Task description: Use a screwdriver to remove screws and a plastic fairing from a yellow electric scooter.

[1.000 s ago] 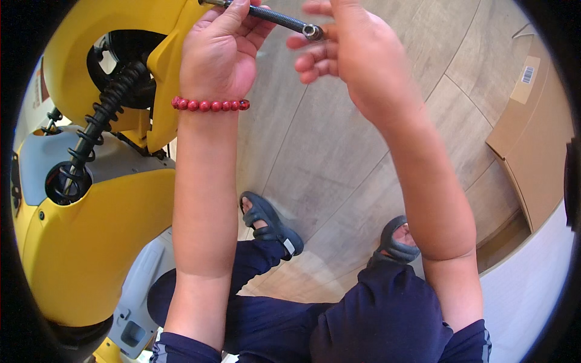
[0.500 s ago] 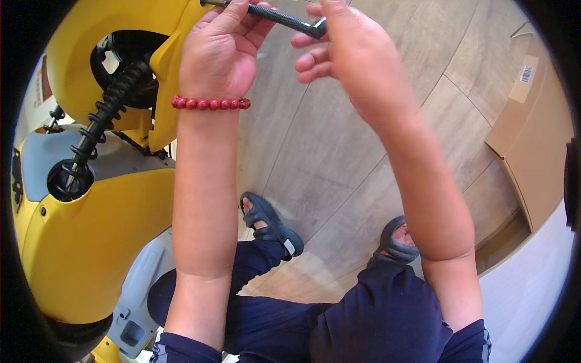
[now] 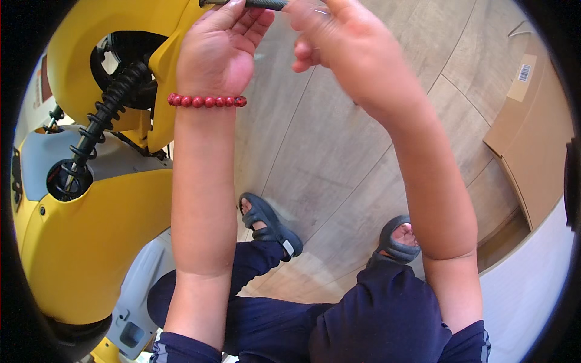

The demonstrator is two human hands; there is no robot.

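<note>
At the top edge of the head view, my left hand (image 3: 215, 54) pinches a black tool with a textured handle (image 3: 264, 3), whose left end meets the yellow body panel (image 3: 169, 18) of a vehicle. My right hand (image 3: 348, 54) is over the tool's right end, its fingers curled and smeared by motion, so its grip is unclear. Left of my hands is a black coil-spring shock absorber (image 3: 103, 115) in a round opening, beside a grey panel (image 3: 39, 163).
A larger lower yellow panel (image 3: 78, 254) and a light grey plastic part (image 3: 133, 314) fill the lower left. My sandaled feet stand on wood-look floor (image 3: 315, 151). At the right lie brown cardboard (image 3: 529, 157) and a white surface (image 3: 526, 284).
My right hand has risen slightly and moved left over the tool's end, which is now mostly covered. The tool has shifted up to lie more level, with my left hand still on it.
</note>
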